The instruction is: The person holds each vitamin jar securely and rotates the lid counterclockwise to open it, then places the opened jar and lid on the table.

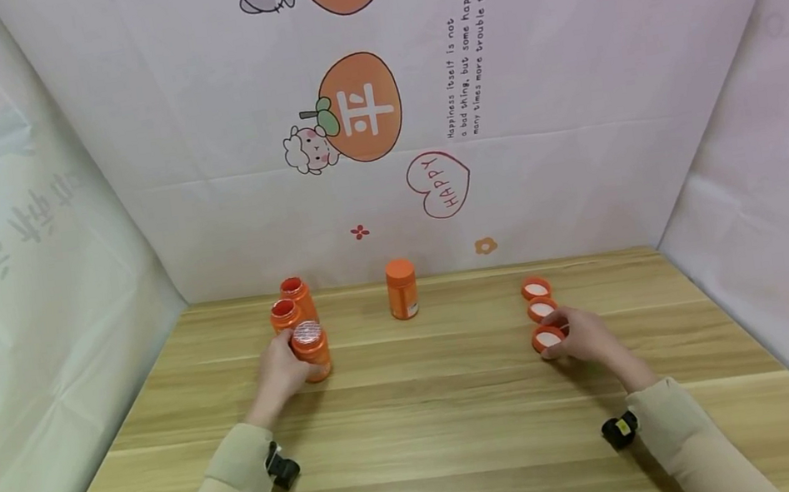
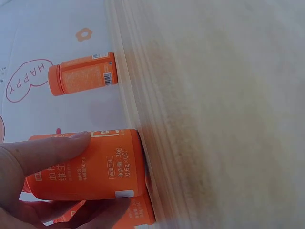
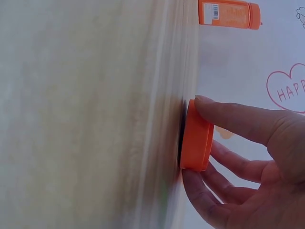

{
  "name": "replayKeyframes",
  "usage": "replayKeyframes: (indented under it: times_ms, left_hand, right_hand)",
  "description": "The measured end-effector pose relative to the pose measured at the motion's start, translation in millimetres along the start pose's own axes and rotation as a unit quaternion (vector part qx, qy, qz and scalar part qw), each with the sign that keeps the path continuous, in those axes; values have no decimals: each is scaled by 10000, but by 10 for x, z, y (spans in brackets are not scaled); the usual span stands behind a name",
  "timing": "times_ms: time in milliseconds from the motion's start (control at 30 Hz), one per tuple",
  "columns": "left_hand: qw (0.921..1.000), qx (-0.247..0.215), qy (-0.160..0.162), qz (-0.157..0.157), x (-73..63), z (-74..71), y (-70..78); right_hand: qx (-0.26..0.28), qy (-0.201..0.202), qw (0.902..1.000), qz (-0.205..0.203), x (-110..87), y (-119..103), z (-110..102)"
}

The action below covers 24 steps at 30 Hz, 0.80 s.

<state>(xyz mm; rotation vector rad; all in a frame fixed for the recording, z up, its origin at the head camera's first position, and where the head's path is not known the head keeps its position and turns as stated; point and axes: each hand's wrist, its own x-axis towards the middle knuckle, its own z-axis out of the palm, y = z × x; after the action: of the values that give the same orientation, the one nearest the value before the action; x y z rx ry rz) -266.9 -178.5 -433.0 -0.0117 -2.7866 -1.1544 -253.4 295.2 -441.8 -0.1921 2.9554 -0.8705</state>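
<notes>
My left hand (image 1: 282, 371) grips an orange bottle (image 1: 314, 356) with a silvery seal over its mouth, thumb on one side and fingers on the other. Behind it stand two lidless orange bottles (image 1: 297, 293), partly covered by the hand and the held bottle. In the left wrist view the gripped bottle (image 2: 95, 164) shows white lettering. On the right, my right hand (image 1: 583, 335) pinches an orange lid (image 1: 548, 339) by its edge, white inner side up. The right wrist view shows this lid (image 3: 196, 138) between thumb and fingers, close over the table. Two more upturned lids (image 1: 537, 288) lie behind it.
A capped orange bottle (image 1: 402, 288) stands upright at the middle back of the wooden table (image 1: 425, 460). White printed sheets (image 1: 539, 91) rise along the table's back and both sides. Dark wrist cameras (image 1: 284, 468) sit at both cuffs.
</notes>
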Motion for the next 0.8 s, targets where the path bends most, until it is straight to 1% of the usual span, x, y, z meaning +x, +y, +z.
replayKeyframes:
  times_ms: [200,333,567,800]
  left_hand:
    - [10000,-56,17,-66,4,-40,-22]
    - [9999,-4,38,-115,1,-73,-42]
    - [9996,-37,-79,-252,-9,-120,-60]
    - [9993,-74,-97,-365,-28,-161,-63]
  right_hand:
    - [-16,59,9999,83,11,27,-6]
    - [-5,124,9999,84,4,27,-6]
    - [68,153,9999,46,-8,25,-9]
    - [9,176,9998,94,-18,17,-17]
